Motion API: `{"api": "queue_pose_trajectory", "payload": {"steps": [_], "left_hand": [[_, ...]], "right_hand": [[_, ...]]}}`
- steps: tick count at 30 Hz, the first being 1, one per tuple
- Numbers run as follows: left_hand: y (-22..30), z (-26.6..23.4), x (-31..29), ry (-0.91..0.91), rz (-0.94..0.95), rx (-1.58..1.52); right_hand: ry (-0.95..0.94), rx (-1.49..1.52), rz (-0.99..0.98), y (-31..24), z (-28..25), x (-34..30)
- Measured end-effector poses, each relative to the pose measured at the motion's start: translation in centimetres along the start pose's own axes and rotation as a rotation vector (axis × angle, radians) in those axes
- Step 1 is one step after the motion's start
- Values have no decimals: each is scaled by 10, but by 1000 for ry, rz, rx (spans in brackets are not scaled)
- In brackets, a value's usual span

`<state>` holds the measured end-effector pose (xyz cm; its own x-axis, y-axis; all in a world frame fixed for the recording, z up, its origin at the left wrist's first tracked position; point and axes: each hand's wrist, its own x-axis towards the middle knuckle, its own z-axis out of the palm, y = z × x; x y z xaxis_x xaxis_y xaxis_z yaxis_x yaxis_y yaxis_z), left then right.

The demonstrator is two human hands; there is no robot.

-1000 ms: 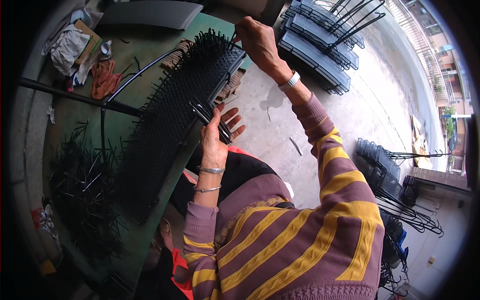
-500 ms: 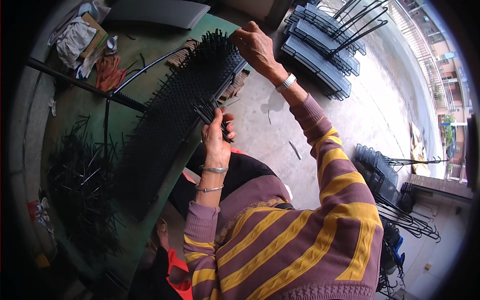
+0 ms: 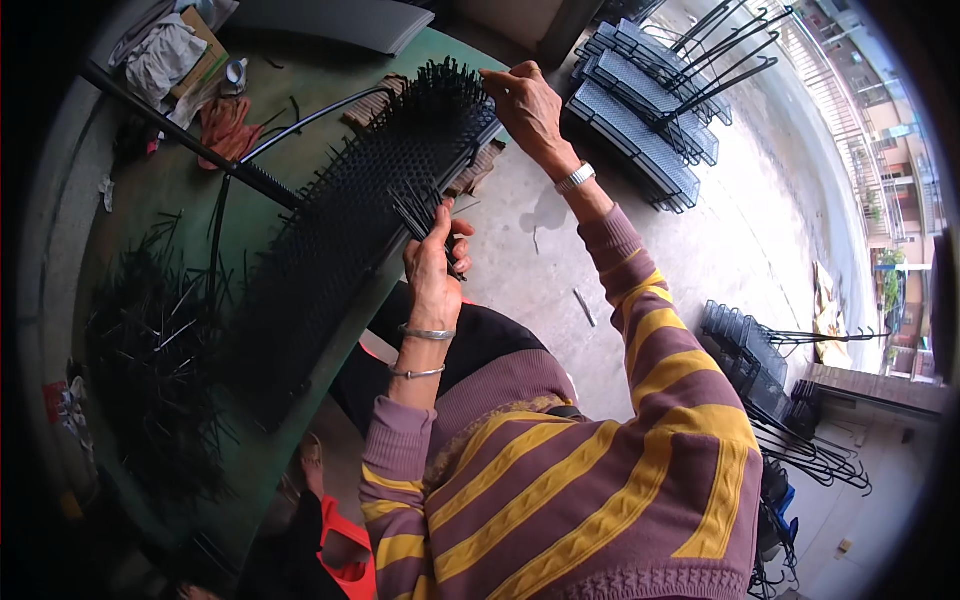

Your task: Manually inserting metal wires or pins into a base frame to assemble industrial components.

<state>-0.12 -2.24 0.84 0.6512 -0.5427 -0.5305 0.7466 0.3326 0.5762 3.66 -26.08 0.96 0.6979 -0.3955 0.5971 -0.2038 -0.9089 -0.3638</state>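
My left hand [image 3: 434, 262] is closed around a bundle of thin black rods [image 3: 415, 212], whose ends fan out above the thumb. It is beside the near edge of a long black mesh panel [image 3: 345, 215], which lies along a green table. At the panel's far end many short black rods [image 3: 440, 88] stand upright, packed close together. My right hand [image 3: 527, 108] reaches to that end, thumb and fingers pinched just right of the standing rods. Whatever is between its fingertips is too small to make out. A large heap of loose black rods [image 3: 165, 370] lies left of the panel.
A dark metal bar [image 3: 190, 140] crosses above the table [image 3: 310, 410]. Cloths [image 3: 165, 65] and a reddish glove [image 3: 225, 130] lie at the far left. Stacked mesh racks with long hooks [image 3: 635, 105] stand on the floor at the far right, more racks [image 3: 745, 350] nearer.
The view has shifted slightly, moving the table a little rightward in the picture. The rods in my left hand look more spread. My right hand stays near the panel's far end, still pinched.
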Motion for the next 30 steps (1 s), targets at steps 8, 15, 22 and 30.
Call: {"api": "queue_pose_trajectory", "payload": {"steps": [8, 15, 22, 30], "left_hand": [[2, 3, 0, 5, 18, 15], [-1, 10, -2, -9, 7, 94], [3, 9, -1, -54, -9, 141], [5, 7, -1, -14, -44, 165]], "right_hand": [[-325, 435, 134, -44, -37, -27], [-823, 977, 395, -59, -50, -45], [-814, 970, 472, -60, -56, -42], [-566, 1047, 457, -50, -69, -34]]}}
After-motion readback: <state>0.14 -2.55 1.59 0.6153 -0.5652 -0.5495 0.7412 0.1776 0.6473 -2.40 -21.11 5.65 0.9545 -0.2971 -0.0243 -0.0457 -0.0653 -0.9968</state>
